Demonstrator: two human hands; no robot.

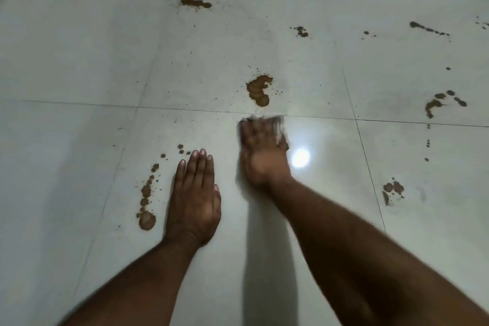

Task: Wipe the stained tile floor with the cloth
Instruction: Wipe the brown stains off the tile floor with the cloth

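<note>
From my head camera, my right hand (262, 153) presses the cloth (277, 130) flat on the floor (79, 61), fingers spread over it; it is blurred, so I can't tell whether they curl round an edge. The nearest stain (258, 90) lies just beyond my fingertips, across the grout line (105, 105), its long axis running away from me. My right hand is the nearer one, so I judge a forward push would meet it. My left hand (194, 198) rests flat, fingers straight and together, holding nothing, beside a trail of spots (146, 204). No writing or labels show.
</note>
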